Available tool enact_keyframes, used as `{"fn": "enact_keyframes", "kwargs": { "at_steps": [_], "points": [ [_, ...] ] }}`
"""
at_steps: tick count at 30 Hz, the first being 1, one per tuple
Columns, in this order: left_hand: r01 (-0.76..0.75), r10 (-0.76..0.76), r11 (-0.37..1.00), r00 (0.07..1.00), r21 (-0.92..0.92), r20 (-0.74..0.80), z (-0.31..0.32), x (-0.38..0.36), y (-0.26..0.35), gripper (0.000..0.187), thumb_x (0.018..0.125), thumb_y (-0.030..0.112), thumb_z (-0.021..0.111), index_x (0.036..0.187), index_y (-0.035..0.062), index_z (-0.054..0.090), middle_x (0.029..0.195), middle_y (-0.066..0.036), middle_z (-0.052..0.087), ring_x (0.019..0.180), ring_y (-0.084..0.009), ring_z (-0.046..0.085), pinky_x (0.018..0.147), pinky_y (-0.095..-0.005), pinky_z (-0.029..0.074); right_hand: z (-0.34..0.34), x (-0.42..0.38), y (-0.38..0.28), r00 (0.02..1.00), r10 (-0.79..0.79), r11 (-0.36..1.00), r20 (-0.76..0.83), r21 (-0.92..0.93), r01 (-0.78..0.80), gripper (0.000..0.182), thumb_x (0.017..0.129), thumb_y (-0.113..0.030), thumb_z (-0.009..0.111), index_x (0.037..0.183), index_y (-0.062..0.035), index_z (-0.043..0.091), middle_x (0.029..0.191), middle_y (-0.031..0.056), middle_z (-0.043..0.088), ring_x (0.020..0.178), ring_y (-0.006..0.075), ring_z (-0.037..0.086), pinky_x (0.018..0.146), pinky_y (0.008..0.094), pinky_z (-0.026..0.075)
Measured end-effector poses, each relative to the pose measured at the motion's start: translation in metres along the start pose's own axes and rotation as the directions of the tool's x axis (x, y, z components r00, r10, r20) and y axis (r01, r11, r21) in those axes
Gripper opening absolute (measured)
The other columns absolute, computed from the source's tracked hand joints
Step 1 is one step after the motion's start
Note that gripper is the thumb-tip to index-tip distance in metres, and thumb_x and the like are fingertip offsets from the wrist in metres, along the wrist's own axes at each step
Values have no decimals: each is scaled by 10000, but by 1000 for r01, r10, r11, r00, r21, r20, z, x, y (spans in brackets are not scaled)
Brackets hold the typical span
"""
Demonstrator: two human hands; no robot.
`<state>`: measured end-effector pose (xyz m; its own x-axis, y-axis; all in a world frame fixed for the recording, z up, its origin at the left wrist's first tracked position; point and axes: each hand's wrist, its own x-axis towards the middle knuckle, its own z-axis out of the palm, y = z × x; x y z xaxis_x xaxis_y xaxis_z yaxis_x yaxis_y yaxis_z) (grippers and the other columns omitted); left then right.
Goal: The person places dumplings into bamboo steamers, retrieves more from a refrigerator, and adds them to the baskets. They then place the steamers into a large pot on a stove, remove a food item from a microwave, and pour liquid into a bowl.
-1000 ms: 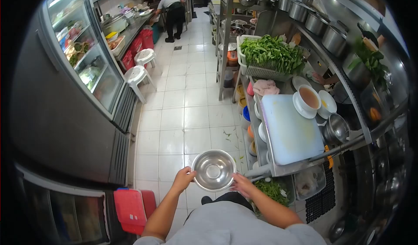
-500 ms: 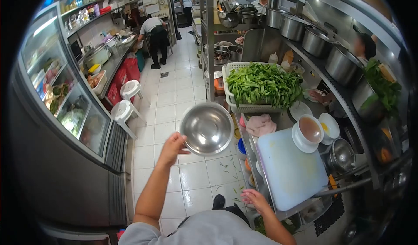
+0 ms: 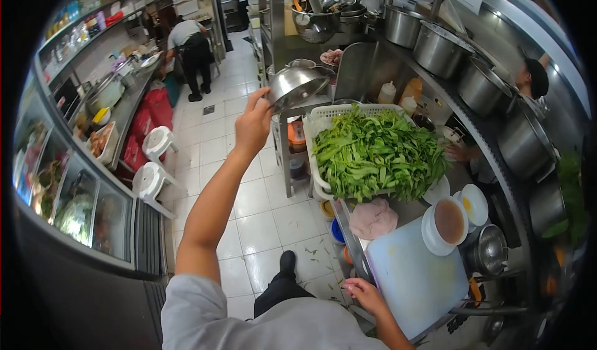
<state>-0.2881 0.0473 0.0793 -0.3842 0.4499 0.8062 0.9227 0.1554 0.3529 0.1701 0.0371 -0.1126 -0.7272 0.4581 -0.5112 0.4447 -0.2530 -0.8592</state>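
Clamped at its rim by the left hand (image 3: pixel 252 123), a stainless-steel bowl (image 3: pixel 297 88) tilts in the air near the white basket (image 3: pixel 319 181) of leafy greens (image 3: pixel 379 154). The right hand (image 3: pixel 368 297), loosely uncurled and empty, is by the cutting board (image 3: pixel 420 278); a pink cloth (image 3: pixel 373 219) lies beyond it.

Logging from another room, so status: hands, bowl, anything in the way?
Left hand grips metal bowl at rim, bowl tilted. Right hand empty, near cutting board. Steel rack behind bowl; clearance unclear.
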Motion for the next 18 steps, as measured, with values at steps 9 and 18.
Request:
{"fn": "enact_keyframes", "kwargs": {
  "at_steps": [9, 18],
  "points": [
    [-154, 202, 945, 969, -288, 142, 220, 99, -64, 93, 830, 136, 572, 869, 92, 500, 1181, -22, 531, 742, -353, 611, 620, -449, 497, 21, 59, -47, 939, 83, 994, -334, 96, -54, 305, 910, -201, 540, 1149, -12, 537, 1050, 78, 628, 884, 146, 612, 748, 256, 467],
    [277, -78, 936, 764, -216, 640, 333, 94, -101, 229, 827, 173, 585, 997, 24, 553, 980, -221, 594, 936, -405, 560, 776, -434, 452, 26, 86, -53, 809, 104, 986, -578, 164, -10, 321, 883, -233, 583, 1098, 5, 567, 939, 89, 649, 797, 159, 640, 691, 265, 495]
  ]
}}
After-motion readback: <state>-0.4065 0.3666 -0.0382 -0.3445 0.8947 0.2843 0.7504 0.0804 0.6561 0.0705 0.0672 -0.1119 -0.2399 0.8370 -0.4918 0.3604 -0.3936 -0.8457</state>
